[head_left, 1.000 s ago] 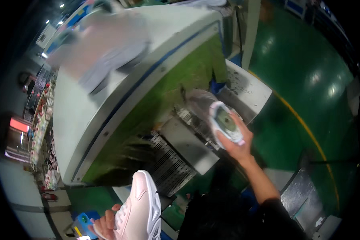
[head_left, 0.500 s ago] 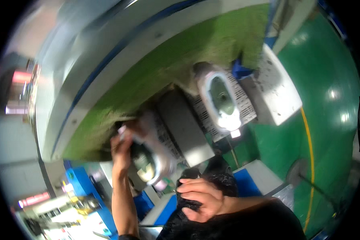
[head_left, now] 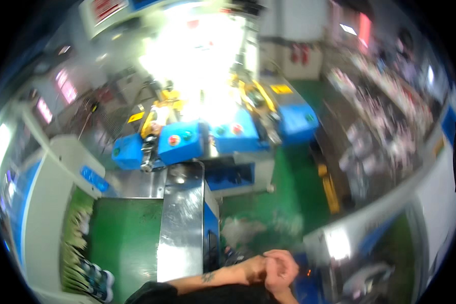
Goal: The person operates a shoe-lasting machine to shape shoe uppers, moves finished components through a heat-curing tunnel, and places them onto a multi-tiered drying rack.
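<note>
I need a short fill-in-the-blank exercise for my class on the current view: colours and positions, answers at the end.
1. The left hand and right hand are near the picture's ____ edge, not its upper one.
2. The floor is coloured ____.
3. The boxes with round buttons are coloured ____.
4. In the picture, the shiny metal bench top lies to the ____ of the right hand, not to its right.

Missing words: lower; green; blue; left.
</note>
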A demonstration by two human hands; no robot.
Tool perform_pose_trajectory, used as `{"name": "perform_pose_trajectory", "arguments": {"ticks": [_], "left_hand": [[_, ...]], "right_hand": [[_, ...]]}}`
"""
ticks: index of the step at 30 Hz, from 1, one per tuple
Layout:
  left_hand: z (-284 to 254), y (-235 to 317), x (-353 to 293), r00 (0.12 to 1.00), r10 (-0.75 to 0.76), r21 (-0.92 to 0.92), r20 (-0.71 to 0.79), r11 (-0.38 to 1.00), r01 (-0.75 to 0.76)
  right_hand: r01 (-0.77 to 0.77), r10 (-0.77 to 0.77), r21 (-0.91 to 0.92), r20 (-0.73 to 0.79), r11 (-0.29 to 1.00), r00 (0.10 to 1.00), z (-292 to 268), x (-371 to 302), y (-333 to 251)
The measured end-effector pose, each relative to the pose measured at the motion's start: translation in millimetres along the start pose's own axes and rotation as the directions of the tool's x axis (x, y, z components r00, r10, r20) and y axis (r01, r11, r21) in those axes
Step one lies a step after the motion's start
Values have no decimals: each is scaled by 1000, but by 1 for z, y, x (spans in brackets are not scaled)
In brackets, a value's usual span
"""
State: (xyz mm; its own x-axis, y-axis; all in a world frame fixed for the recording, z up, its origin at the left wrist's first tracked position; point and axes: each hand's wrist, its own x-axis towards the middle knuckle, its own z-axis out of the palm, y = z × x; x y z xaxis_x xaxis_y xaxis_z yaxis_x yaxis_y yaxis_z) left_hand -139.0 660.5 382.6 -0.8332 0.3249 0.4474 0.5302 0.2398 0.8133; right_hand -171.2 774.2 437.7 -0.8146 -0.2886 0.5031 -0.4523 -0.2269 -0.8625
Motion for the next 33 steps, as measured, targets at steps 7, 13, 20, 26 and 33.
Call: {"name": "perform_pose_trajectory", "arguments": {"ticks": [7,13,20,26,33], "left_hand": [[-16,29,-221,264,-668,-320,-696,617,718],[60,54,-405,-642,62,-528,-764,511,678],[129,99,-530,-712,434,-823,-551,-143,550],[140,64,-538,-788,312,-840,-530,-66,539],[106,92,-537,-789,289,-836,-543,-100,539]], "right_hand": [[-389,452,-260,690,884,565,112,-50,14],[260,327,-281,932,924,-155,177,-132,83],[109,99,-60,913,992,-397,420,-179,28],[295,-189,744,489,600,-851,652,-274,74],[748,-276,655,703,-108,-656,975,-300,55]]}}
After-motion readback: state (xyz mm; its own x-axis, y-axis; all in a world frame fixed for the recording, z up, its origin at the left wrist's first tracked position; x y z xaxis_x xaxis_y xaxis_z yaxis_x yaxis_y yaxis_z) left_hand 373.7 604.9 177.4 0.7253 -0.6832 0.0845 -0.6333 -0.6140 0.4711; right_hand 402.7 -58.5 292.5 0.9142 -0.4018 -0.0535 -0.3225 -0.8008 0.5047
